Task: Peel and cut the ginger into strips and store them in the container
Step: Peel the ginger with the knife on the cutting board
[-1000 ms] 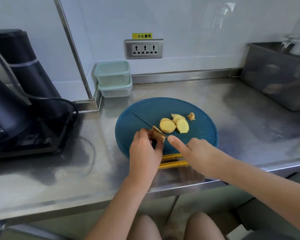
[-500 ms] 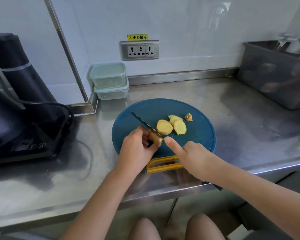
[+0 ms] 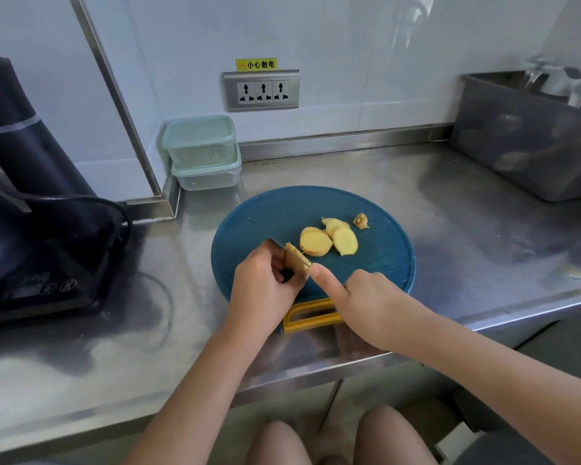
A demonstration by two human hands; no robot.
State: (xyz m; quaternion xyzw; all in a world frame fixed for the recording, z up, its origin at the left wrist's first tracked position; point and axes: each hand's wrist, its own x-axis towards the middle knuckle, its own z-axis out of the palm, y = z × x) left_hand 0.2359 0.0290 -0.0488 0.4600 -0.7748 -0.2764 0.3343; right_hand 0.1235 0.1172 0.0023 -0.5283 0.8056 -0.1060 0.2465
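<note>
Slicing seems in hand: at the front of the round blue cutting board (image 3: 383,263), the left hand (image 3: 262,290) pinches a tan ginger stub (image 3: 296,258) and the right hand (image 3: 366,303) grips a thin dark-bladed knife (image 3: 265,231) upon it. Mid-board lie pale yellow ginger slices (image 3: 329,239); 2 stacked clear containers (image 3: 202,152) wait behind it. Next: press straight down, fingertips clear

- Brushed stainless steel, smudged: counter (image 3: 450,229) under the cutting board (image 3: 366,263).
- Matt blue plastic, finely scratched: cutting board; its handle (image 3: 309,318) yellow plastic.
- Smooth, moist cut faces: ginger slices (image 3: 316,243) on the cutting board.
- Rough, fibrous face: ginger piece (image 3: 296,258) at the cutting board's near side.
- Thin dark metal: knife (image 3: 265,231) over the cutting board.
- Translucent plastic: containers (image 3: 202,146) behind the cutting board.
</note>
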